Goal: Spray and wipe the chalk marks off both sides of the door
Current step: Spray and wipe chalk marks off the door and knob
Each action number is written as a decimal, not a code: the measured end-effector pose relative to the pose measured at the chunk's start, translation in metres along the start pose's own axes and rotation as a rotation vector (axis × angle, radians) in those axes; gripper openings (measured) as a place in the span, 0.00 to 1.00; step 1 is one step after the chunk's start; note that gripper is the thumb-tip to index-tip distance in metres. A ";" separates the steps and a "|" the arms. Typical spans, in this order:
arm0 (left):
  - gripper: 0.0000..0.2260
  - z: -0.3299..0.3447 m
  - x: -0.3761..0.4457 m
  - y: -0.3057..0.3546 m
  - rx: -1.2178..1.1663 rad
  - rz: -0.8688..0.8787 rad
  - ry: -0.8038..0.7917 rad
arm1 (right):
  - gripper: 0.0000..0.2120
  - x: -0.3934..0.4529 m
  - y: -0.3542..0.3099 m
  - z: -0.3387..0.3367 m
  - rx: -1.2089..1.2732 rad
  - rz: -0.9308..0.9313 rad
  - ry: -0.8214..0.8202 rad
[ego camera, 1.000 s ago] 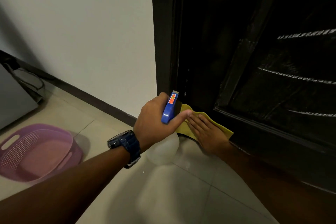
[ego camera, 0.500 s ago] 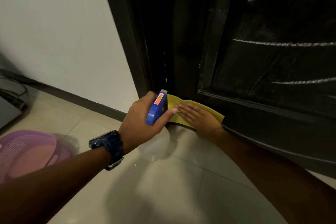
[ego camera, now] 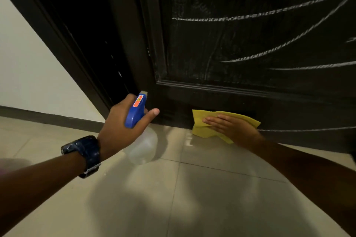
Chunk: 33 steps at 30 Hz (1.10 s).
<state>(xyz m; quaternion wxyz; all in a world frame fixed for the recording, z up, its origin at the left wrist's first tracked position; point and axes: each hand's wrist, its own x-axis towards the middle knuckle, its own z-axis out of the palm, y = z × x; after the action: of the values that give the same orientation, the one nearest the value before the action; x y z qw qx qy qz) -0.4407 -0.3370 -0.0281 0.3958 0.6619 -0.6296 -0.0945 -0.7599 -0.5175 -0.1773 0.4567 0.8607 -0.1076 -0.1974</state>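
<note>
Chalk marks run in long pale strokes across the dark door, most of them on the recessed panel above the right hand, with one thin line low along the bottom rail just to that hand's right. The right hand lies flat, fingers straight, pressing a yellow cloth against the bottom rail where the door meets the tiled floor. The left hand is curled round the blue head of a spray bottle, thumb stretched out, nozzle aimed at the door's lower left corner; the clear bottle body hangs below the hand. A dark wristwatch sits on that wrist. Since the strokes lie lengthwise, left to right, and mostly above the cloth, the wiping hand is the nearer one, and likely has to travel up and rightward along them.
</note>
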 end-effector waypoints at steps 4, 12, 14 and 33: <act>0.17 0.012 0.007 0.013 0.014 -0.010 0.015 | 0.37 -0.049 0.004 0.019 0.011 -0.021 -0.115; 0.22 0.048 0.013 0.043 0.019 -0.007 -0.046 | 0.40 -0.108 0.015 0.040 0.140 0.027 -0.135; 0.22 0.054 0.011 0.047 0.012 0.008 -0.057 | 0.40 -0.121 0.016 0.046 0.149 0.036 -0.112; 0.23 0.043 -0.001 0.038 -0.029 0.034 -0.211 | 0.39 -0.092 0.011 0.018 0.132 0.112 -0.049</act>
<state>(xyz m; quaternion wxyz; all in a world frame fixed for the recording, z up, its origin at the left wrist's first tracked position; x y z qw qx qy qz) -0.4965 -0.3497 -0.0323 0.3384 0.6318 -0.6773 -0.1661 -0.8505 -0.5031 -0.1547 0.4068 0.8764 -0.1795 -0.1849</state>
